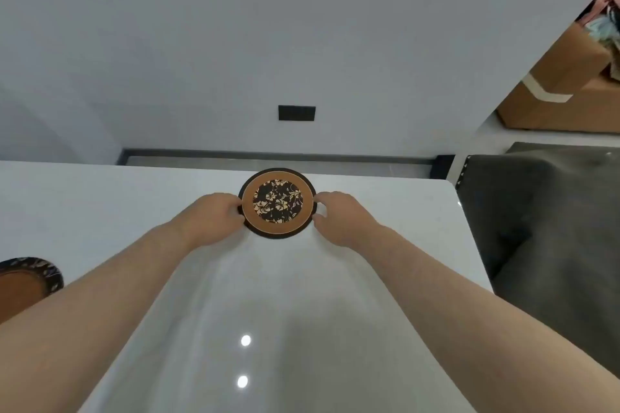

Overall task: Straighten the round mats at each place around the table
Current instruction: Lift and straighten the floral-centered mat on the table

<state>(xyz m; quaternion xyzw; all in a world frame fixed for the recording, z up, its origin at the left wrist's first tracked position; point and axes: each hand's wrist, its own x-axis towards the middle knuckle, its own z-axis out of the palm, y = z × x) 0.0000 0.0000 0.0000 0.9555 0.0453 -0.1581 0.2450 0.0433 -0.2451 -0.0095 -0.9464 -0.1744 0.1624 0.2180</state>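
Brown and black, the mat (277, 203) is lying near the far edge of the white table (100, 204). We are gripping it at both sides: left hand (214, 214) curled onto the left rim, right hand (339, 218) pinching the right rim. In our judgement, we are best sliding it flat, turning evenly, keeping it off the edge.

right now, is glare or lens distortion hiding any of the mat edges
Head view: two bright spots glare on the glossy table, nearer than the round mat, whose rim and flower print read sharp between the left hand and right hand; wide-angle stretch swells the forearms; the second mat at the left edge is soft and partly cut off.
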